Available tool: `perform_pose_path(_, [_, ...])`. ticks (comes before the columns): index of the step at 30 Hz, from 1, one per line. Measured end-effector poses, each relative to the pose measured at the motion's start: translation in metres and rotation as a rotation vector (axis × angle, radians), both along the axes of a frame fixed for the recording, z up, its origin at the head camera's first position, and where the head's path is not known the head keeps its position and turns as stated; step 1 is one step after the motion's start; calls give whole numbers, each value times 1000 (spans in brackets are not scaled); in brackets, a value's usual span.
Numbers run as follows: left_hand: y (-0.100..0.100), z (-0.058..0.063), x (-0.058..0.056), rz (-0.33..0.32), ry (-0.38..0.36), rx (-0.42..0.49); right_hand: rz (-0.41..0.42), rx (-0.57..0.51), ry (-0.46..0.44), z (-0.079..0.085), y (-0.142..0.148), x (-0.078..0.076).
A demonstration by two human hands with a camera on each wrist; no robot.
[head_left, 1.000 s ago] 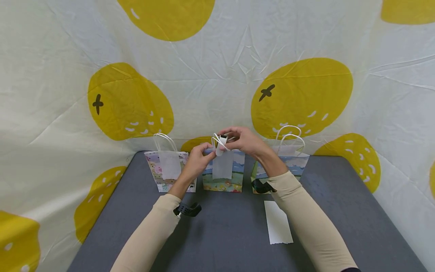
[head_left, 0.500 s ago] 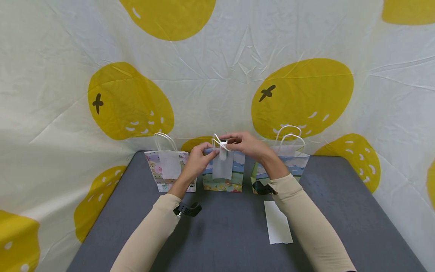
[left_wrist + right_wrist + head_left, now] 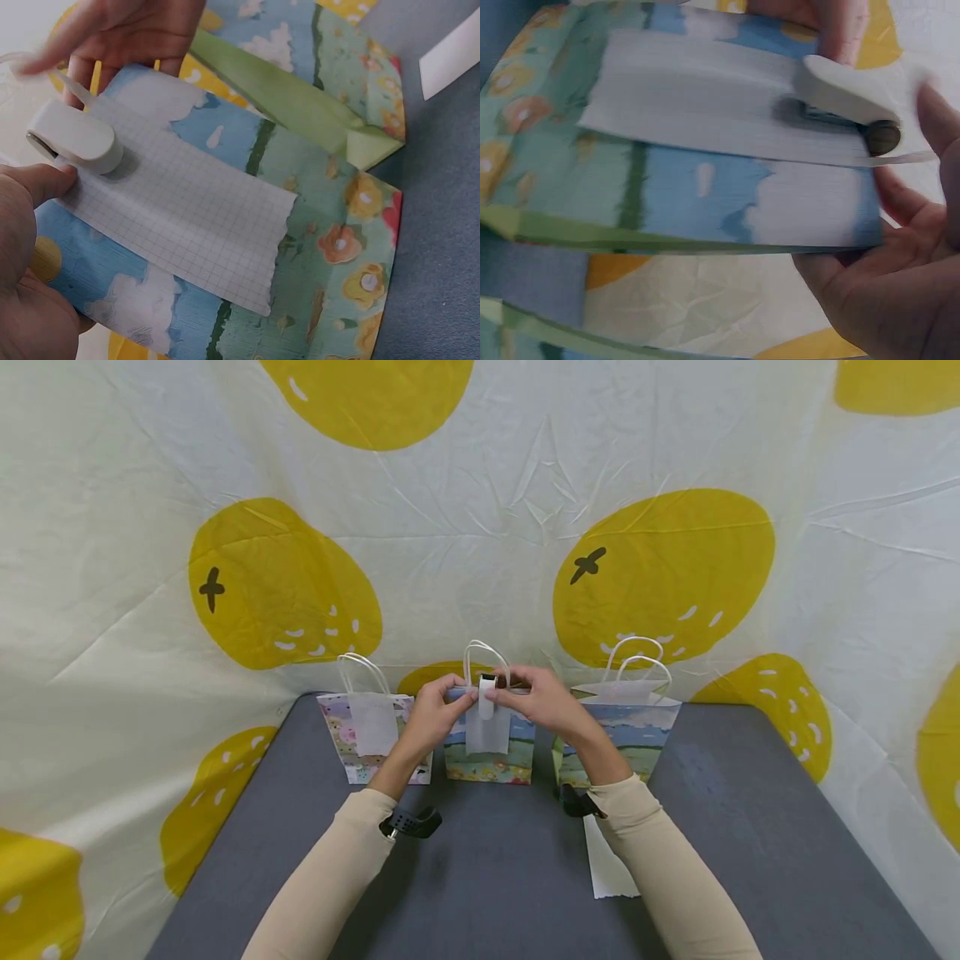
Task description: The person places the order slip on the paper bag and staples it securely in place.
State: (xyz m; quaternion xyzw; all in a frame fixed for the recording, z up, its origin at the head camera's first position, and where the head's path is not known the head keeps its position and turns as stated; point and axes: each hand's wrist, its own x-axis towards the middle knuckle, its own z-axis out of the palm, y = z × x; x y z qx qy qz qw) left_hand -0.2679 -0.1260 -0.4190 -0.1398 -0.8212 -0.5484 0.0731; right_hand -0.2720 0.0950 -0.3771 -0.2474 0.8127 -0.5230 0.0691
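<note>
Clock face centred on the middle bag (image 3: 522, 753), upright on a dark surface (image 3: 487, 868). At 12 o'clock, by the bag's top edge, a white clip (image 3: 487, 703) over a gridded slip (image 3: 184, 206). White handles (image 3: 481, 642) farther up, also toward 12. Left hand (image 3: 438, 710) at 10 o'clock: thumb on the slip just beside the clip, fingers behind, pinching paper and bag together. Right hand (image 3: 545, 698) at 2 o'clock: loosely spread, fingers behind the bag, thumb raised and blurred near the handles, apparently without a hold on the clip. Left bag (image 3: 339, 731) at 9 o'clock, right bag (image 3: 633, 727) at 3, loose paper (image 3: 609, 864) between 4 and 5, partly hidden by the right sleeve (image 3: 667, 852).

Likely step: fixing the slip to the bag's front. Hold the left pinch firm, slip flat and square to the top edge. Brace the back with the right fingers, then press the clip toward 6 o'clock, handles clear of the bite. Avoid creasing thin paper or tipping the bag. Cannot tell whether both layers already caught; test with a light tug before letting go
</note>
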Motion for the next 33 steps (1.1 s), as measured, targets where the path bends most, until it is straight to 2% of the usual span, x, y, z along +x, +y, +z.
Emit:
perform_pose_path(9, [-1, 0, 3, 10, 5, -27, -184, 121, 234, -15, -12, 9])
perform_pose_path(13, [0, 2, 5, 9, 12, -34, -213, 171, 312, -19, -13, 8])
perform_pose_path(17, [1, 2, 5, 8, 12, -33, -207, 169, 318, -21, -13, 8])
perform_pose_path(25, [1, 2, 5, 14, 13, -33, -197, 201, 269, -17, -13, 9])
perform_pose_path(33, [1, 2, 4, 10, 24, -33, -204, 225, 308, -19, -13, 7])
